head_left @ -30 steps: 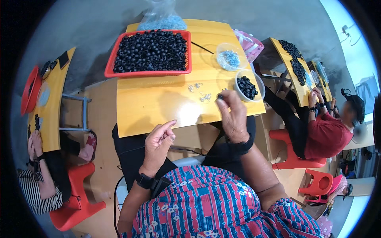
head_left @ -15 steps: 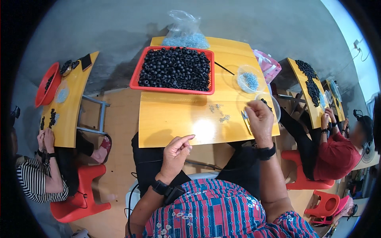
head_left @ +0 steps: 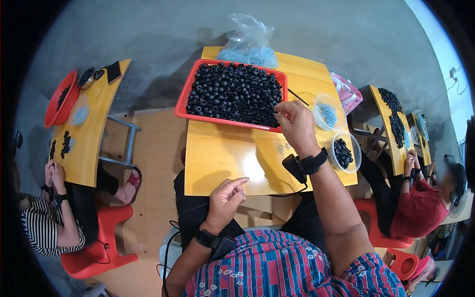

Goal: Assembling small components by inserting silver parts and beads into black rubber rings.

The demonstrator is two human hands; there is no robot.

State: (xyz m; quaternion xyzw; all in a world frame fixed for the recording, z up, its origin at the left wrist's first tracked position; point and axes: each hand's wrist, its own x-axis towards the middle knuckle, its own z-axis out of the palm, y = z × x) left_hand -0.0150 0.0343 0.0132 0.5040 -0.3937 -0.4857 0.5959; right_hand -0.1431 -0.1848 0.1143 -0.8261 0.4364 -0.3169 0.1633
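My right hand reaches over the right front corner of a red plastic basket heaped with small black hollow round parts. Its thumb and fingers curl together at the parts there; whatever lies between the tips is hidden. Held low at the table's front edge is my left hand, its fingers folded and the index lying along the thumb. Any small thing in that hand cannot be made out. Small metal pieces lie on the yellow table, partly behind my right hand.
Right of my hand stand a clear bowl of black parts and a clear tub of small silvery pieces. A plastic bag of similar pieces sits behind the basket. Co-workers sit at yellow tables on both sides.
My right hand has moved left and away from me, from beside the bowl of black parts to the basket's corner. My left hand stays near the table edge. The view has shifted slightly.
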